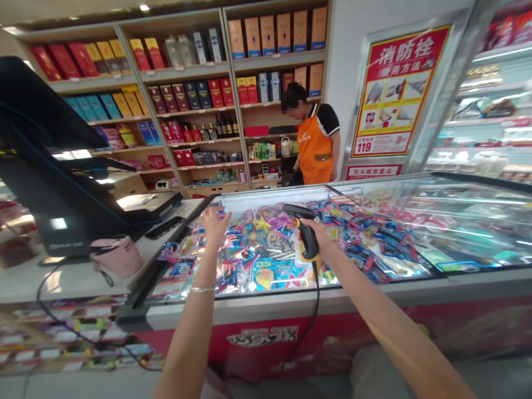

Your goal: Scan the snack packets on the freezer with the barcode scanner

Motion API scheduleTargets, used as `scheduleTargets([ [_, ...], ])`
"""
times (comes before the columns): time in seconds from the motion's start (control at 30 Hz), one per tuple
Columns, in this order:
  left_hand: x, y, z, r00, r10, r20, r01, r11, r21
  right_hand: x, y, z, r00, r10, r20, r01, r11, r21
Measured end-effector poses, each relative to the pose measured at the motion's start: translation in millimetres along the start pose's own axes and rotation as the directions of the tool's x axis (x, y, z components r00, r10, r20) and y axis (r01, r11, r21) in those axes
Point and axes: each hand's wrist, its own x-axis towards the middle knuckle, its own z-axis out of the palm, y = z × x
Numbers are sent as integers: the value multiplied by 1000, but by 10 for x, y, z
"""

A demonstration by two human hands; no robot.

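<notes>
**Right hand (pixel 312 237) grips barcode scanner (pixel 306 235) above shop freezer (pixel 266 308)**

Left hand (pixel 214 226) rises open over colorful packets (pixel 257 252), a bracelet (pixel 202 288) at its wrist. A person in an orange apron (pixel 315 148) stands beyond the freezer, before wooden shelves (pixel 187 69) of boxed liquor.

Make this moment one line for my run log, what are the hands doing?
left hand: open over colourful packets | right hand: holding black barcode scanner | nearby: glass-topped freezer, person in orange apron

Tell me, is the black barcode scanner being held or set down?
Held: the right hand grips the black barcode scanner by its handle.
</notes>
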Motion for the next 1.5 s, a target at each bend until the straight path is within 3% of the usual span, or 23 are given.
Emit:
scheduleTargets([
  [0.03,42,-110,22,992,13,123,-13,1000,5,66,98,70,1000,11,13,-11,1000,-16],
  [0.07,77,-192,38,953,52,300,-50,999,-15,127,187,127,999,22,35,-21,999,-28],
  [0.1,98,-246,54,864,106,492,-93,994,-51,180,268,174,997,40,64,-37,999,-38],
  [0.17,91,-285,98,612,184,769,-177,980,-93,265,408,241,990,83,116,-77,995,-57],
  [0.2,61,-281,132,522,189,832,-227,971,-79,296,470,263,985,103,137,-94,993,-69],
  [0.23,17,-268,171,484,180,857,-279,959,-44,323,527,278,980,123,155,-111,990,-82],
  [0.37,-204,-210,340,528,122,841,-367,925,96,392,696,292,965,157,209,-136,984,-115],
  [0.47,-302,-209,394,511,152,846,-349,936,42,397,718,274,959,151,241,-122,984,-133],
  [0.53,-321,-223,385,510,175,842,-274,961,-33,368,684,270,953,159,259,-122,981,-152],
  [0.6,-320,-236,365,545,168,821,-116,985,-125,322,637,283,950,156,271,-115,980,-163],
  [0.67,-312,-238,361,635,129,762,119,958,-262,279,600,306,952,137,273,-96,982,-160],
  [0.73,-305,-224,382,745,5,667,382,816,-433,256,586,321,954,119,275,-80,986,-149],
  [0.77,-301,-211,399,773,-91,627,499,698,-514,256,587,320,955,109,277,-73,988,-139],
  [0.83,-287,-180,430,749,-260,610,658,402,-637,272,601,299,952,101,289,-68,990,-121],
  [0.9,-266,-150,442,685,-309,660,715,108,-691,300,623,259,944,125,305,-94,989,-116],
  [0.97,-246,-122,437,649,-302,698,706,-102,-701,320,644,217,934,166,316,-137,984,-112],
  [1.0,-238,-109,430,640,-307,704,693,-165,-702,324,652,201,929,183,320,-156,982,-108],
  [1.17,-250,-59,411,636,-309,707,633,-315,-707,298,651,182,923,171,344,-158,985,-66],
  [1.3,-275,-58,421,600,-288,746,647,-374,-665,290,631,184,912,152,380,-137,988,-66],
  [1.4,-267,-62,447,600,-332,728,637,-354,-685,300,627,174,911,163,379,-149,987,-67],
  [1.5,-261,-62,484,636,-336,695,653,-247,-716,310,633,162,917,174,359,-165,985,-58],
])
